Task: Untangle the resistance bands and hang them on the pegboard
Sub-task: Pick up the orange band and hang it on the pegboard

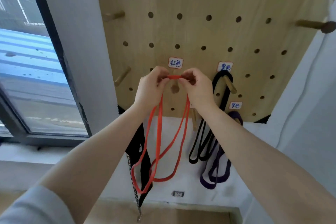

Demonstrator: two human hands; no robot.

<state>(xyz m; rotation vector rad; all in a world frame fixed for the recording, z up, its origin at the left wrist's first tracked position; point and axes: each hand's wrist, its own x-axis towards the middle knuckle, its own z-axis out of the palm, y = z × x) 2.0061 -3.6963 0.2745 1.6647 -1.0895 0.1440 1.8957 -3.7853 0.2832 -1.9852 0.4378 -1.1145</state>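
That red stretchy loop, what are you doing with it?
A person is holding the red band up with both hands, the left hand and right hand pinching its top just above a wooden peg on the pegboard. It is not on the peg yet. The black band and the purple band already hang nearby.

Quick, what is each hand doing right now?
Left hand: closed, pinching the top of the red band.
Right hand: closed, pinching the same red band just above a wooden peg.
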